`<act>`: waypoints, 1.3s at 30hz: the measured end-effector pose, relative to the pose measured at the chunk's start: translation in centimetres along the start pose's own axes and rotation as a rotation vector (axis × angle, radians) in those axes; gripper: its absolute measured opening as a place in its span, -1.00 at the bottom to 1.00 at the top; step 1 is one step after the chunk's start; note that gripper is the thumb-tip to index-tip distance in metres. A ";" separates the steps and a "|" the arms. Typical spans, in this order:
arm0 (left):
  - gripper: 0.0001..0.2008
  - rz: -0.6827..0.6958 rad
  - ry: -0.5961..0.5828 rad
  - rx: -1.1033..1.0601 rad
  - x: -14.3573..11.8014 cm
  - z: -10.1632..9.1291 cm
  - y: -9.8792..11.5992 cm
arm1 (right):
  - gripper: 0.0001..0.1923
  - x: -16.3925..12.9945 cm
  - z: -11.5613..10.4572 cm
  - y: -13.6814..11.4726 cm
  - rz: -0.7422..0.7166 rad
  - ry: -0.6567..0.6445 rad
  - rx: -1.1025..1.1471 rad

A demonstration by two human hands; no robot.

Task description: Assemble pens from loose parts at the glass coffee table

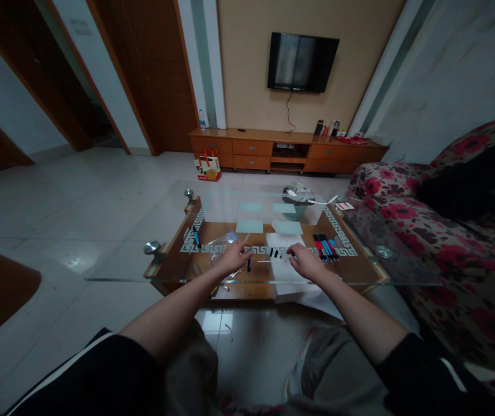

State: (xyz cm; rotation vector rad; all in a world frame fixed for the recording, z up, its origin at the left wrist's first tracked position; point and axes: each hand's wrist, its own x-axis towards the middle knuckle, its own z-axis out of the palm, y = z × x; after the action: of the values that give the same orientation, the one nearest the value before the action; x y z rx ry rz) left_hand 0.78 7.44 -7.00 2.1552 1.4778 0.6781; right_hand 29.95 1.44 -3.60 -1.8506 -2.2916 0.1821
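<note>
Over the glass table my left hand [233, 259] has its fingers partly stretched toward the middle, with a gap between thumb and forefinger. Just below its fingertips is a short black pen part [249, 267]; contact is unclear. My right hand [306, 263] is loosely bent, fingertips apart, beside several small black pieces [275, 253] whose kind is too small to make out. A thin white stick [268, 262] lies between the hands. To the right of my right hand, pens [326, 247] with pink, blue and black barrels lie in a row.
Clear plastic bags [218, 247] and a blue-and-black pen [196, 237] lie left on the glass table [121, 279]. White paper [288, 276] shows under the glass. Beyond stand a wastebasket [298, 209] and a TV cabinet [251, 148]; a flowered sofa [403, 190] is at right.
</note>
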 end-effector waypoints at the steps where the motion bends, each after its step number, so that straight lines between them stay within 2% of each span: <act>1: -0.66 0.001 0.001 0.002 0.1 0.0 -0.2 | -0.80 0.0 -0.1 0.0 -0.009 0.000 0.004; 8: -0.68 0.010 -0.019 -0.018 0.2 -0.4 -1.1 | -0.82 -0.2 -0.7 -0.7 -0.030 -0.046 0.017; 17: -0.74 -0.007 -0.044 -0.017 -0.3 -1.3 -1.0 | -0.84 0.0 -0.6 -0.8 0.011 -0.060 -0.006; 25: -0.84 -0.030 -0.054 0.022 -0.4 -1.5 -0.5 | -0.80 0.1 -0.3 -0.3 0.059 0.002 -0.044; 33: -0.77 -0.061 -0.083 0.076 -0.5 -1.8 0.2 | -0.81 0.1 -0.1 -0.3 0.067 -0.034 -0.030; 39: -0.62 -0.069 -0.104 0.125 -1.0 -1.8 1.3 | -0.79 0.0 0.0 -0.1 0.076 -0.042 -0.053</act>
State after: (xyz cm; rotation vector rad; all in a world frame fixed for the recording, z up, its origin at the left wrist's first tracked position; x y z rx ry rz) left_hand 0.28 6.26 -4.93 2.1838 1.5682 0.4535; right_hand 29.88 1.44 -3.63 -1.9796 -2.2764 0.1749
